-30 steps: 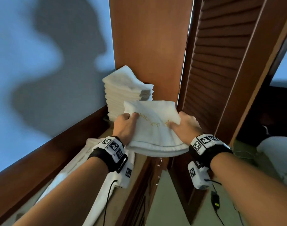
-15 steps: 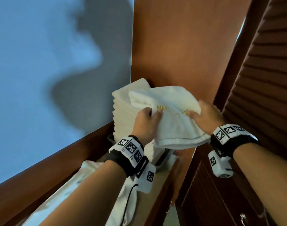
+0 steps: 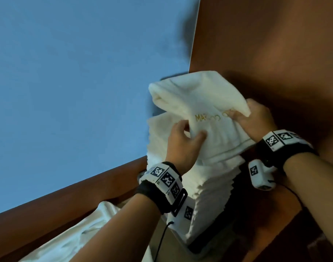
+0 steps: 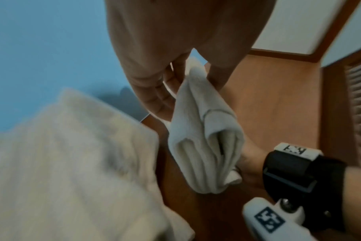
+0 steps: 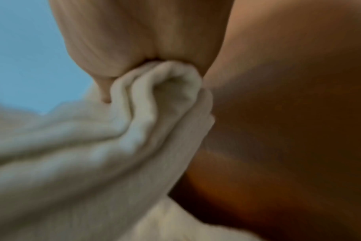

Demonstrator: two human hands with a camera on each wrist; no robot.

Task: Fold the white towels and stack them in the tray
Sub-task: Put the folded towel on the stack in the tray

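Blue wall [image 3: 76,76] fills the left of the head view, meeting a brown wooden panel [image 3: 275,44] on the right and a wooden ledge [image 3: 67,201] that runs along the bottom of the wall. Loose white cloth [image 3: 82,235] lies crumpled on the desk below the ledge. In the corner stands a tall stack of folded white towels [image 3: 209,190], its base sitting in a tray [image 3: 182,244] of which only a pale edge shows. A folded towel [image 3: 203,103] with gold lettering is held above the top of the stack. The left hand [image 3: 182,146] has a curled grip on the towel's near edge, thumb over the cloth. The right hand [image 3: 256,120] pinches the right edge, bunching the layers, close to the wooden panel. Both wrists wear black straps with white coded markers [image 3: 165,178].
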